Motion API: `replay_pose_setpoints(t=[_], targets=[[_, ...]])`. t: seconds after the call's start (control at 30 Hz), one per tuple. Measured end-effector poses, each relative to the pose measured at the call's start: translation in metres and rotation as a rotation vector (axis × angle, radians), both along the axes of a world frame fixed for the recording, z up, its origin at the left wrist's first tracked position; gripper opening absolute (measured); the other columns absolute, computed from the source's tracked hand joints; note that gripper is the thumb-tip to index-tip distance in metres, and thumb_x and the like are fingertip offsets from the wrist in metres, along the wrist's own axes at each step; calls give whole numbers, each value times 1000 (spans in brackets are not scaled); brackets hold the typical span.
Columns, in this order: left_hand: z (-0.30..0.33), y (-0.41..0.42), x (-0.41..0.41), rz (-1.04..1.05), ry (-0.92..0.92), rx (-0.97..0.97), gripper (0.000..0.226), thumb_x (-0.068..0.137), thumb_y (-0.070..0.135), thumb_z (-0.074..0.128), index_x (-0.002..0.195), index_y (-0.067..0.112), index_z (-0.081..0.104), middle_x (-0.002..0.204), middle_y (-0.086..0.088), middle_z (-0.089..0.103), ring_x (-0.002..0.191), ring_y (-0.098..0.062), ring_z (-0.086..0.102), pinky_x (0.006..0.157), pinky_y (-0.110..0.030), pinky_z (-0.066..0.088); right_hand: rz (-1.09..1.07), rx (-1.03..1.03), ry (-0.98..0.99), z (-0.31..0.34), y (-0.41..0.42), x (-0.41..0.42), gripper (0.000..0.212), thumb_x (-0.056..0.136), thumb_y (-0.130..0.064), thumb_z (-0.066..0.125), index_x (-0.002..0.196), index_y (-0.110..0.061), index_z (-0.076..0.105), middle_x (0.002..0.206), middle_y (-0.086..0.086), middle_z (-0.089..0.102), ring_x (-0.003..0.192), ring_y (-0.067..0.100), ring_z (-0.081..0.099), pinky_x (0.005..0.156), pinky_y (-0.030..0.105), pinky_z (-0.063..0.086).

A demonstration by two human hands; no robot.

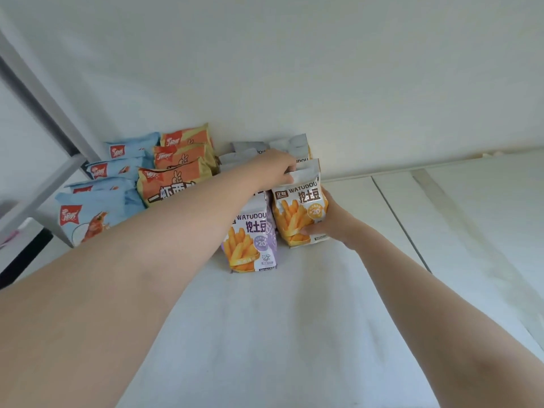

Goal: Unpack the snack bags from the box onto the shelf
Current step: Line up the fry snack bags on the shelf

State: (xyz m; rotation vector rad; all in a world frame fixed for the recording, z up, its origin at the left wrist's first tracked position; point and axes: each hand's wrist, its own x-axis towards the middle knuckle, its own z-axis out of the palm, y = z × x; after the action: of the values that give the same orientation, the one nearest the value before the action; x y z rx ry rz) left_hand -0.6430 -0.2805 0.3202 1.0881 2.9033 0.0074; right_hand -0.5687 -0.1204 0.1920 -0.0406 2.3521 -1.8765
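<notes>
Two bare forearms stretch up from the bottom corners of the frame across the white shelf (265,334), meeting just right of centre. The right hand (329,223) cups the lower edge and side of an orange-fronted fries bag (298,210), fingers curled round it, steadying it upright. The left hand (272,166) reaches over and pinches that bag's silver top seam, likely to keep it from toppling as it settles. Just left of it, touching, stands a purple-fronted fries bag (251,245), starting a neat front row. Behind them more silver-topped bags (291,144) line the wall, though the arm hides some. Farther to the upper left sit orange shrimp-snack bags (176,172) and light blue bags (94,213), grouped by kind. The box is not in view.
</notes>
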Motion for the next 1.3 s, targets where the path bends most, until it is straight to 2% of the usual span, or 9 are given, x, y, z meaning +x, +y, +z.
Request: replay_pose_setpoints(t=[0.1,0.23,0.37,0.47,0.57,0.87,1.1,1.2,1.3], targets=[[-5,-6,-4,-10,-25,53,13,89,19,62,82,10,56,83,-4,54,76,-19,47,63,-31,32,-18,-114,30,-2,-7,3,108,71,-6,86,152,-30,20,132,-5,60,118,12,61,92,31,55],[-7,-17,0,6,-25,107,13,89,18,63,92,5,63,89,-6,60,80,-20,51,60,-27,30,-123,-137,85,-5,-19,5,103,71,-17,87,152,-29,24,132,-5,61,117,12,62,97,41,53],[-7,-28,11,-7,-54,270,25,91,23,63,115,18,58,117,2,60,105,-14,52,80,-26,35,-117,-129,88,-2,-21,10,103,74,-11,85,153,-25,20,137,-2,57,119,12,60,97,38,54],[2,-49,27,-38,-76,351,55,90,32,63,138,17,44,145,0,43,132,-15,39,102,-24,29,-98,-80,85,1,-21,24,119,70,2,84,156,-20,4,145,-4,46,128,13,53,97,28,51],[-1,-82,47,-29,-2,324,81,84,41,68,148,13,27,156,-6,24,144,-20,21,118,-34,18,-127,-22,36,2,-19,36,125,71,2,84,156,-22,-4,122,-29,41,121,6,47,103,34,46],[-62,-115,94,90,256,-97,143,58,77,67,148,13,-23,157,-16,-21,145,-31,-21,120,-48,-5,-279,152,-6,2,-41,44,117,58,-12,93,150,-23,22,125,-11,60,115,16,60,100,44,49],[-80,-100,86,161,415,-141,146,53,80,67,148,15,-23,158,-19,8,147,-36,6,120,-50,1,-416,201,111,-6,-52,40,99,66,-13,88,145,-24,30,111,-14,61,100,12,61,81,27,46],[-86,-95,85,151,528,-143,144,51,78,70,152,14,-11,134,-15,38,125,-32,38,119,-50,11,-485,159,170,-16,-56,42,88,70,-11,86,139,-25,34,103,-21,61,91,3,61,72,16,44],[-97,-96,87,119,665,-66,142,45,74,76,153,13,6,119,-12,45,111,-29,47,117,-50,18,-503,136,210,-27,-53,44,81,70,-10,86,132,-23,35,99,-25,59,83,-12,60,64,5,43]])
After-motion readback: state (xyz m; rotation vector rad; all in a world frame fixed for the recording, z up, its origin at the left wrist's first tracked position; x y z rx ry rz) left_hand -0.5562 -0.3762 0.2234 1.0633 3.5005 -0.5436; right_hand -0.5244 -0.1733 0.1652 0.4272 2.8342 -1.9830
